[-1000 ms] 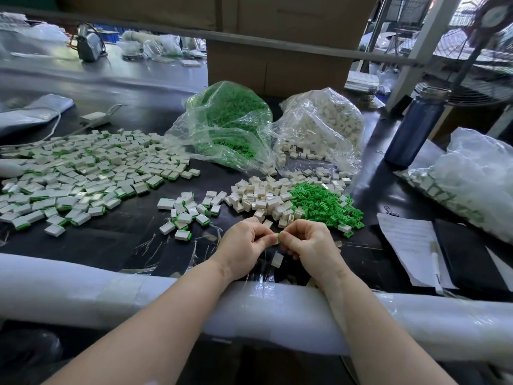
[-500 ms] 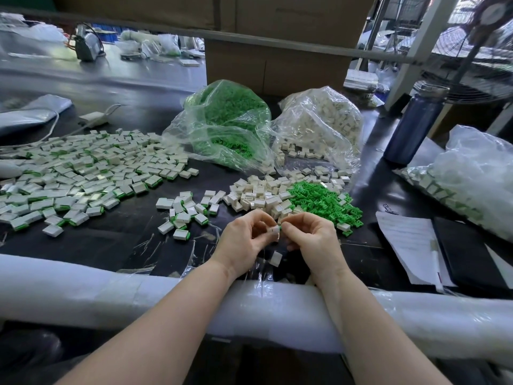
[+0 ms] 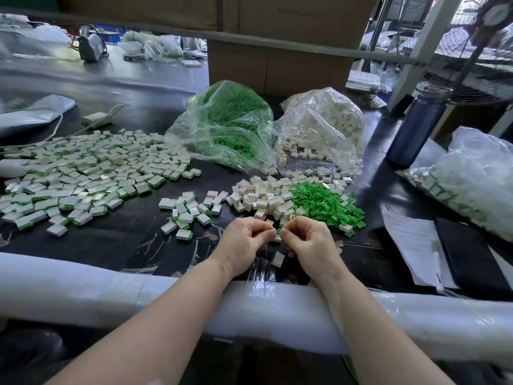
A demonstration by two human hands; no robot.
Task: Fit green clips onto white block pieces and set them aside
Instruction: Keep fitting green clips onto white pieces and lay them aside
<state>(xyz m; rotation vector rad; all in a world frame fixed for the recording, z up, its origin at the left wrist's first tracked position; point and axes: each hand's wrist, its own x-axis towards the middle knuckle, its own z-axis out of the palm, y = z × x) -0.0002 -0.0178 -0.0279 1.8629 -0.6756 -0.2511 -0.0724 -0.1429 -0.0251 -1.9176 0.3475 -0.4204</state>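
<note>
My left hand (image 3: 241,243) pinches a small white block (image 3: 273,232) at its fingertips. My right hand (image 3: 311,241) pinches a green clip (image 3: 279,230) right against that block. Both hands meet near the table's front edge. Just beyond them lie a pile of loose white blocks (image 3: 263,198) and a pile of green clips (image 3: 324,204). A small group of fitted pieces (image 3: 191,212) lies to the left. One white block (image 3: 277,258) lies between my wrists.
A big spread of fitted pieces (image 3: 83,176) covers the left of the black table (image 3: 116,240). Behind stand a bag of green clips (image 3: 230,126) and a bag of white blocks (image 3: 324,129). At right: a blue bottle (image 3: 413,126), papers (image 3: 413,240), another bag (image 3: 472,179). Foam padding (image 3: 83,290) lines the front edge.
Both hands have moved a little away from me, toward the piles, still joined at the fingertips. The green clip now shows between them.
</note>
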